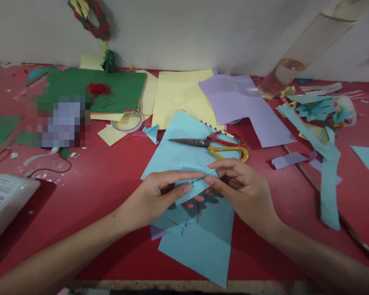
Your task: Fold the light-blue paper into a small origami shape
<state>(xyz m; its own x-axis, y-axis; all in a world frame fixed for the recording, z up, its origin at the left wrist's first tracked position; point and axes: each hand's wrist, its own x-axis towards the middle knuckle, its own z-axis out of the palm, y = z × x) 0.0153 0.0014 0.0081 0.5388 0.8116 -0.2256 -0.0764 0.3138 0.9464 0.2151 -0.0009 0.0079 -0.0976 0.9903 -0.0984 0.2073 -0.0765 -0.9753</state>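
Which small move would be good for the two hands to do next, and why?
Perhaps press the folded blue paper flatter with the thumb of the right hand: that thumb rests on it near one end, the left hand grips the other end, and the scissors lie unheld.

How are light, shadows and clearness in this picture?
Head view: dim light; the left hand and right hand, pinching folded paper, shade the blue sheet below. Head view, left: a pixelated patch hides detail. Head view, upper right: the clear container looks stretched, perhaps lens distortion.
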